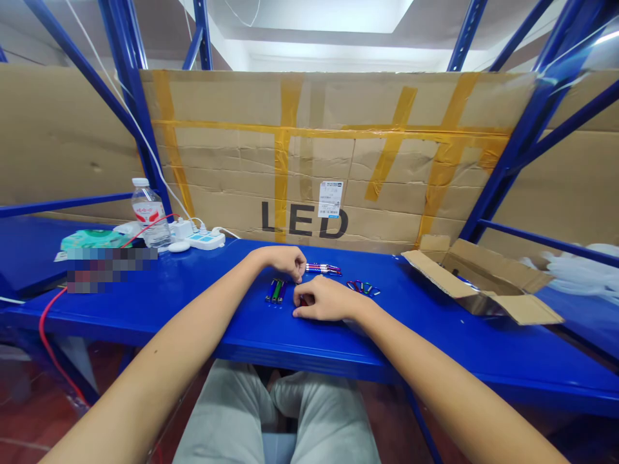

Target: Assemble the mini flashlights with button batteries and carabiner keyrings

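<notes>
My left hand (289, 261) has its fingers curled down by the near end of a few shiny purple and silver metal tubes (323, 269); whether it grips anything is hidden. Just in front, my right hand (324, 298) is closed with thumb and fingertips around a small red piece (304, 301), mostly covered by the fingers. To the left of it, short metallic tubes (276, 291), green and dark, lie side by side. A row of coloured carabiner clips (362, 287) rests to the right, beyond my right wrist.
An open cardboard box (476, 277) stands on the right of the blue table (193, 309). At the left are a water bottle (149, 216), a power strip (207, 239) with cables and a green wipes pack (94, 239). A large carton (232, 167) walls the back between blue posts.
</notes>
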Demonstrator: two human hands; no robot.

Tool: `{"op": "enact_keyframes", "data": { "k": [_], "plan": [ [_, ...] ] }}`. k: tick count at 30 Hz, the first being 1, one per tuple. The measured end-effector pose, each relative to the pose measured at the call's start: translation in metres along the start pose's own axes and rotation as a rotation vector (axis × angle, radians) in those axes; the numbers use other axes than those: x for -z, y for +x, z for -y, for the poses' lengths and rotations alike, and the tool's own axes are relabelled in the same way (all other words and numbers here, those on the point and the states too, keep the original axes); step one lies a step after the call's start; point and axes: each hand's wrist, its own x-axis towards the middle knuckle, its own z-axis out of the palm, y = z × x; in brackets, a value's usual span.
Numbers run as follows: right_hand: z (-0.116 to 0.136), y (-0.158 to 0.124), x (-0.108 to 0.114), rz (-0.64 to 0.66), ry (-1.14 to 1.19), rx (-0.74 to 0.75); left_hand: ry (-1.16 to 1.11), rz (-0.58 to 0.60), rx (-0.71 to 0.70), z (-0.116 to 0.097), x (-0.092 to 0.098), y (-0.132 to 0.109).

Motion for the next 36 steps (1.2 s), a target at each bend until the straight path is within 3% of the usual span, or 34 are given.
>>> {"op": "enact_keyframes", "data": {
  "k": [4,6,10,12,17,36],
  "plan": [
    [-0.007,-0.008,0.014,0.162,0.201,-0.060,-0.013,0.021,-0.026,-0.005,-0.002,0.001],
    [-0.020,-0.014,0.026,0.179,0.387,-0.101,-0.017,-0.047,-0.062,-0.009,-0.004,0.003],
    [-0.053,-0.027,0.049,-0.213,0.588,-0.245,0.075,-0.310,-0.146,-0.020,-0.015,0.012],
    [-0.068,-0.030,0.054,-0.365,0.600,-0.308,0.174,-0.363,-0.204,-0.023,-0.022,0.019],
    [-0.084,-0.028,0.049,-0.473,0.582,-0.380,0.299,-0.353,-0.236,-0.025,-0.035,0.035],
    [-0.079,-0.028,0.048,-0.434,0.567,-0.388,0.325,-0.319,-0.093,-0.022,-0.034,0.033]
  ]
}}
